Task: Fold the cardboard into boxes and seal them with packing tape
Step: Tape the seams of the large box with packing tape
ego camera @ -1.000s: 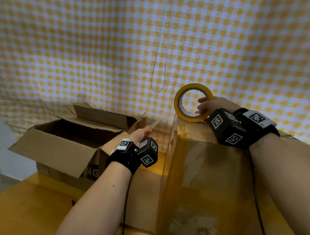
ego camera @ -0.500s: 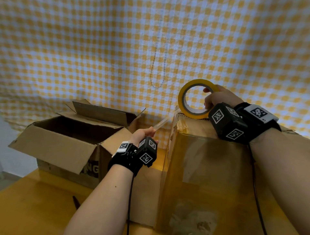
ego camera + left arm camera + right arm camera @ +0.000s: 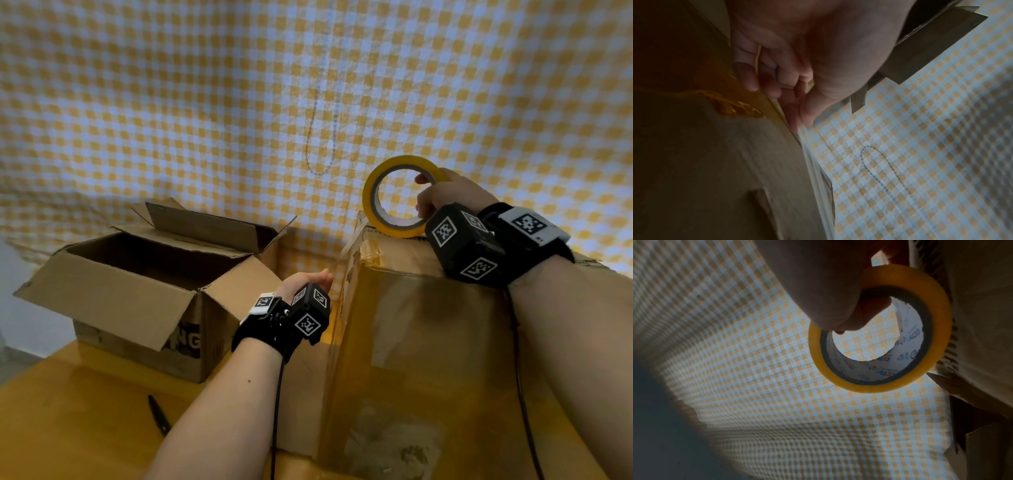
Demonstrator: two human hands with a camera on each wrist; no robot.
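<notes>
A tall cardboard box [image 3: 428, 342] stands at the right, its side glossy with yellowish tape. My right hand [image 3: 428, 195] grips a yellow roll of packing tape [image 3: 370, 200] on edge just above the box's far top edge, thumb through the core; in the right wrist view the roll [image 3: 937, 331] hangs from that hand [image 3: 838, 305]. A pale strip of tape [image 3: 349, 248] runs from the roll down past the box's top left corner to my left hand [image 3: 313, 279]. The left wrist view shows that hand [image 3: 777, 84] with curled fingers pinching the strip [image 3: 813, 164] against the box's left side.
An open cardboard box [image 3: 113, 301] with raised flaps sits at the left on the yellow-brown table [image 3: 85, 428]. A slim black tool [image 3: 159, 415] lies on the table in front of it. A yellow-and-white checked cloth [image 3: 205, 120] hangs close behind everything.
My left hand has come right and down, bringing the tape end in against the box's left side. My right hand has lifted the roll slightly up and to the right.
</notes>
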